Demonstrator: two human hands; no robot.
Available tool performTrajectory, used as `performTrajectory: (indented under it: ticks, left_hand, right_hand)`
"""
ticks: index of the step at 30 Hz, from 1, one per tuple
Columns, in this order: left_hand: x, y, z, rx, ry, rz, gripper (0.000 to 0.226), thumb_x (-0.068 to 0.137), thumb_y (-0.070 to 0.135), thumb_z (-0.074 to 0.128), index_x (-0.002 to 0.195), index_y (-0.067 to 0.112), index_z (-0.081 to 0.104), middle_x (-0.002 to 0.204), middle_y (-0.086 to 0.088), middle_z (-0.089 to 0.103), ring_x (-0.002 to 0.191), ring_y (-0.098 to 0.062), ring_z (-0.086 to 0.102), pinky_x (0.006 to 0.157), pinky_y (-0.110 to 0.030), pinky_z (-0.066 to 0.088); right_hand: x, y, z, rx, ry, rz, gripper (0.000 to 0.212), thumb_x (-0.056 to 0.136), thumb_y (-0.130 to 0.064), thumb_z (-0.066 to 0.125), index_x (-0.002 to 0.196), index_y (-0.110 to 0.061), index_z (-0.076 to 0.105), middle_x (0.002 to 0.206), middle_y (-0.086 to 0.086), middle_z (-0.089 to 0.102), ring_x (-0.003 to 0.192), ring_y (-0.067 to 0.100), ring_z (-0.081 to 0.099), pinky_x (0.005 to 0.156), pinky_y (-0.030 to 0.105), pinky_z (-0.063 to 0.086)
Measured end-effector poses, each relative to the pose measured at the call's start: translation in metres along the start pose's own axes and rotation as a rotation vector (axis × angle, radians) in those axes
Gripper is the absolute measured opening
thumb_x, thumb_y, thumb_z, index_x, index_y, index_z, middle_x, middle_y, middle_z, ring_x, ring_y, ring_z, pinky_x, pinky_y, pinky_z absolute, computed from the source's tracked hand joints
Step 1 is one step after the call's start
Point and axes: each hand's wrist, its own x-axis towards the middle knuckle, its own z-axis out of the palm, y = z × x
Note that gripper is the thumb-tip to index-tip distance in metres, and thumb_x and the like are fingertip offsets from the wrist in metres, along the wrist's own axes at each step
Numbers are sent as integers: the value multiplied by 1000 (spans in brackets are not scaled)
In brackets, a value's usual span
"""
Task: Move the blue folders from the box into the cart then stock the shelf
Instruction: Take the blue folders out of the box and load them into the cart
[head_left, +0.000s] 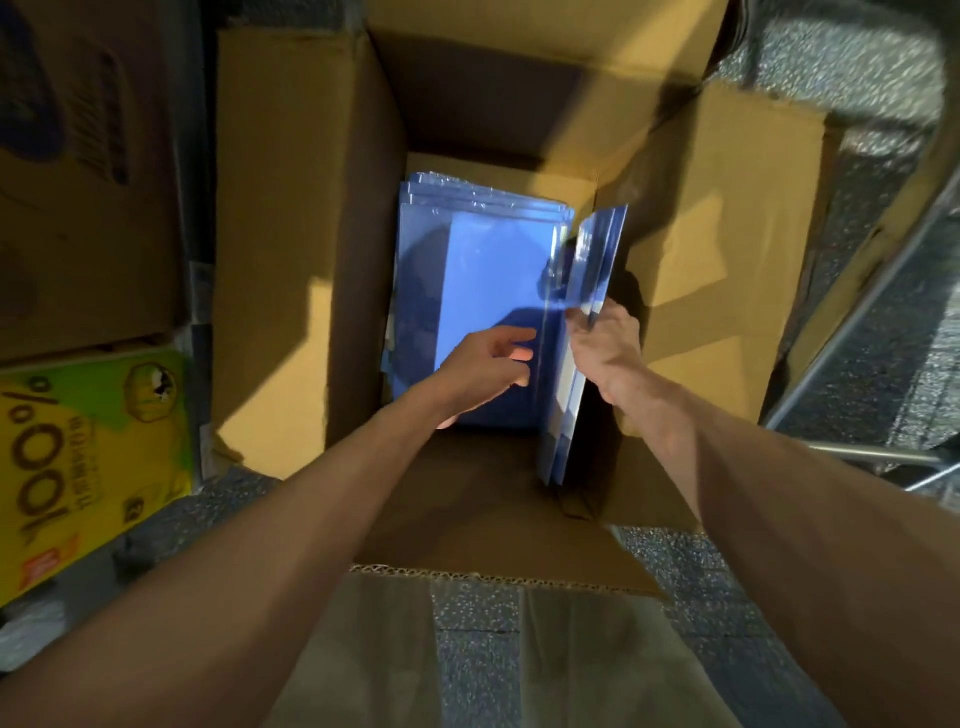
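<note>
Here, one box (291, 208), right hand (605, 348) fingers pinching upright blue folders (597, 249), left hand (483, 364) fingers loose over flat stack (483, 260).

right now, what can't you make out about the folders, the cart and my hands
- Flat stack of folders, head view: count unknown, the top one covers the rest.
- Right hand: fingers mostly hidden behind the upright folders it grips.
- Cart: only bits of its frame show, cut by the right edge.
- Shelf: not in view.
</note>
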Motion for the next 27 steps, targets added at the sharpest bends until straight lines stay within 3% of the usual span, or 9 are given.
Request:
performTrajectory:
  ticks: [3, 6, 8, 12, 15, 17, 19, 21, 27]
  left_hand:
    - [-23, 19, -7, 35, 9, 21, 55, 88, -1, 63, 140, 20, 57, 127, -1, 66, 113, -12, 61, 70, -16, 46]
    - [-55, 45, -13, 88, 52, 69, 55, 87, 1, 64, 138, 24, 59, 124, 2, 67, 110, -12, 63, 70, -20, 46]
    - [-83, 70, -16, 106, 86, 99, 55, 87, 2, 64, 137, 26, 59, 123, 3, 66, 101, -11, 65, 68, -22, 51]
    - [-161, 136, -19, 140, 179, 171, 52, 80, 12, 68, 130, 27, 61, 123, 0, 67, 100, -16, 68, 86, -40, 57]
    - [-221, 181, -20, 155, 262, 238, 48, 77, 14, 72, 122, 26, 62, 121, -3, 68, 84, -7, 67, 75, -24, 56]
    - [-268, 211, -18, 198, 347, 291, 41, 83, 12, 71, 121, 24, 64, 113, 2, 69, 75, 4, 65, 69, -12, 54]
    - [-321, 233, -14, 254, 438, 375, 43, 75, 36, 70, 117, 32, 65, 107, 8, 70, 85, -2, 70, 86, -27, 58]
    - [-360, 245, -11, 305, 481, 437, 54, 70, 50, 64, 119, 30, 64, 110, 5, 71, 97, -16, 71, 93, -41, 55]
    - [-459, 308, 5, 748, 703, 718, 74, 81, 26, 79, 147, 14, 45, 147, -10, 47, 134, -26, 47, 109, -24, 34]
  right_hand:
    - [-27, -2, -26, 17, 5, -7, 19, 101, -26, 53, 91, -10, 58, 85, 13, 60, 81, 26, 53, 74, 36, 43]
    - [-62, -13, -63, 40, -14, 5, 38, 102, -33, 53, 70, -15, 45, 77, 6, 53, 78, 25, 51, 74, 39, 43]
    - [-87, -30, -89, 71, -19, 7, 36, 102, -34, 52, 72, -14, 48, 86, 9, 54, 84, 25, 51, 81, 41, 45]
    - [-143, -65, -139, 102, -2, -70, 31, 100, -38, 52, 93, -8, 58, 97, 12, 59, 90, 28, 55, 84, 36, 44]
    - [-190, -92, -175, 100, -40, -68, 46, 99, -43, 52, 100, 1, 66, 105, 22, 67, 101, 36, 63, 88, 43, 48]
    - [-232, -117, -209, 235, -84, -149, 39, 100, -29, 57, 99, 9, 66, 96, 33, 64, 86, 34, 65, 71, 39, 49]
    - [-271, -135, -241, 297, -100, -244, 29, 99, -14, 58, 81, 8, 64, 79, 36, 59, 68, 34, 58, 58, 39, 40]
    - [-297, -152, -266, 239, -127, -317, 35, 100, -19, 57, 65, -11, 59, 66, 15, 58, 65, 26, 56, 59, 33, 38]
    - [-347, -204, -338, -65, -176, -578, 42, 100, -44, 51, 90, -6, 66, 84, 15, 69, 81, 31, 65, 73, 39, 50]
